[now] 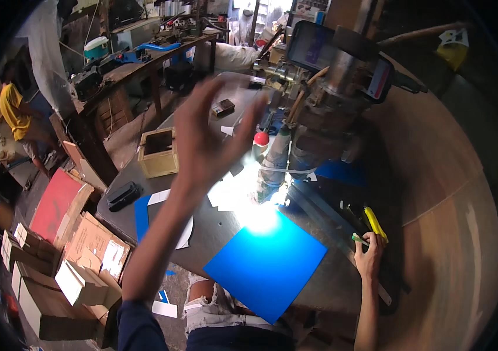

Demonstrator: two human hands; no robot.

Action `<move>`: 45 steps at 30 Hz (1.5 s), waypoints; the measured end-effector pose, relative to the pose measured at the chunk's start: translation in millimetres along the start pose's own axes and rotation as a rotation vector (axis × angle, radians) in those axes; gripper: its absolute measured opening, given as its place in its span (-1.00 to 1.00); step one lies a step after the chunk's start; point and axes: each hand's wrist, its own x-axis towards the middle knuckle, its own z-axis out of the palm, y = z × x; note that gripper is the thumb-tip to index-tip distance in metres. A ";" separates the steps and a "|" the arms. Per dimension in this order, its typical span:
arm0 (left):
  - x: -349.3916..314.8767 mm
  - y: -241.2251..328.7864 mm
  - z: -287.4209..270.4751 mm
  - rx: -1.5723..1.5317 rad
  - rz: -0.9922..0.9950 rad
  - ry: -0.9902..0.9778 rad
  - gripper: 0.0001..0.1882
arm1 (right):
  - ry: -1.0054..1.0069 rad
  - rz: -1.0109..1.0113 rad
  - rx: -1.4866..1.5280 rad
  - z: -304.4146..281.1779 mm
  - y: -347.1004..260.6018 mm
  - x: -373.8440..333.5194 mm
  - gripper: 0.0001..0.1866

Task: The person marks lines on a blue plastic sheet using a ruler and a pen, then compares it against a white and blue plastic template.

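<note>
My left hand (214,131) is raised over the table, blurred by motion, with thumb and fingers spread apart and no held thing visible. At the right, my right hand (369,254) pinches a thin green-tipped stick (359,238), pen-like in shape. A yellow utility knife (376,223) lies just beyond those fingers. Beside them runs a long metal ruler or strip (331,219). A square blue sheet (266,263) rests on the dark table between my arms, its near corner over the edge. Strong lamp light whitens its far corner.
A machine with a thick column (342,76) and a red ball knob (261,139) stands ahead. At left are a wooden box (159,153), a black case (123,196) and cardboard boxes (50,298) beside the table. A person in yellow (15,111) is far left.
</note>
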 end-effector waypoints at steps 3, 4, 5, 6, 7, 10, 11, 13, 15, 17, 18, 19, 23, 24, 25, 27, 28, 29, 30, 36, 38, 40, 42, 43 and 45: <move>87.3 -32.2 44.2 -0.181 -0.011 0.052 -0.47 | -0.040 0.051 0.102 2.0 -11.5 2.7 -0.70; 106.2 -35.7 60.2 -0.277 -0.052 0.037 -0.43 | -0.029 0.028 0.087 -0.9 -12.9 3.5 -0.70; 117.2 -39.5 75.2 -0.284 -0.047 0.040 -0.43 | -0.024 0.025 0.089 -0.3 -11.5 3.0 -0.69; 122.9 -46.1 89.3 -0.339 -0.137 0.019 -0.43 | -0.020 0.020 0.093 1.1 -11.4 2.5 -0.69; 126.3 -53.9 99.1 -0.390 -0.229 -0.006 -0.42 | -0.043 0.063 0.108 0.7 -15.7 2.2 -0.69; 131.4 -62.7 110.7 -0.605 -0.238 -0.012 -0.49 | -0.003 0.016 0.083 2.9 -11.0 3.0 -0.70; 130.0 -61.1 110.3 -0.633 -0.251 -0.042 -0.55 | -0.008 0.020 0.081 3.7 -7.9 2.6 -0.70; 127.1 -48.9 107.7 -0.623 -0.358 -0.101 -0.55 | 0.005 0.017 0.082 4.5 -0.5 0.7 -0.71; 123.9 -36.0 104.4 -0.573 -0.404 -0.077 -0.60 | -0.005 0.024 0.087 3.4 -1.1 1.6 -0.72; 125.3 -43.2 103.5 -0.556 -0.382 -0.069 -0.59 | 0.007 0.006 0.079 5.8 -3.1 2.3 -0.72; 126.2 -46.5 103.3 -0.548 -0.358 -0.062 -0.59 | 0.004 0.004 0.084 6.3 -5.0 2.6 -0.72; 126.1 -47.9 104.1 -0.547 -0.360 -0.062 -0.59 | -0.006 0.009 0.085 5.9 -5.3 3.1 -0.73; 124.9 -46.7 105.5 -0.528 -0.331 -0.052 -0.60 | -0.023 0.020 0.085 5.1 -4.4 2.1 -0.74; 124.8 -45.0 105.4 -0.506 -0.326 -0.048 -0.60 | -0.025 0.018 0.085 5.1 -3.8 1.8 -0.74; 124.2 -42.3 104.5 -0.506 -0.329 -0.047 -0.60 | -0.014 0.008 0.080 5.1 -2.8 1.2 -0.74; 121.7 -37.6 102.8 -0.495 -0.348 -0.050 -0.61 | -0.006 -0.003 0.073 6.0 -0.6 0.8 -0.74; 121.9 -39.4 102.9 -0.491 -0.352 -0.047 -0.61 | -0.014 0.017 0.086 6.8 -0.6 0.9 -0.74; 123.0 -41.1 103.2 -0.569 -0.373 -0.039 -0.61 | -0.023 0.038 0.099 7.4 -1.1 0.9 -0.74; 123.0 -43.1 103.5 -0.647 -0.394 -0.030 -0.60 | -0.028 0.035 0.101 7.5 -2.2 1.0 -0.74; 122.2 -38.5 103.1 -0.657 -0.392 -0.040 -0.61 | -0.062 0.057 0.096 7.6 0.2 1.5 -0.74; 121.8 -41.3 103.6 -0.677 -0.400 -0.041 -0.61 | -0.059 0.072 0.124 8.4 -0.8 1.0 -0.74; 121.3 -41.1 102.9 -0.700 -0.408 -0.042 -0.61 | -0.060 0.069 0.114 8.1 -1.0 0.7 -0.74; 119.3 -37.8 101.9 -0.644 -0.415 -0.055 -0.60 | -0.061 0.069 0.102 6.9 -0.8 0.5 -0.74; 118.9 -35.6 100.7 -0.643 -0.413 -0.053 -0.60 | -0.038 0.049 0.101 6.1 -1.9 1.0 -0.75; 118.7 -31.0 98.6 -0.527 -0.391 -0.052 -0.59 | -0.014 0.028 0.100 5.1 -2.1 1.0 -0.74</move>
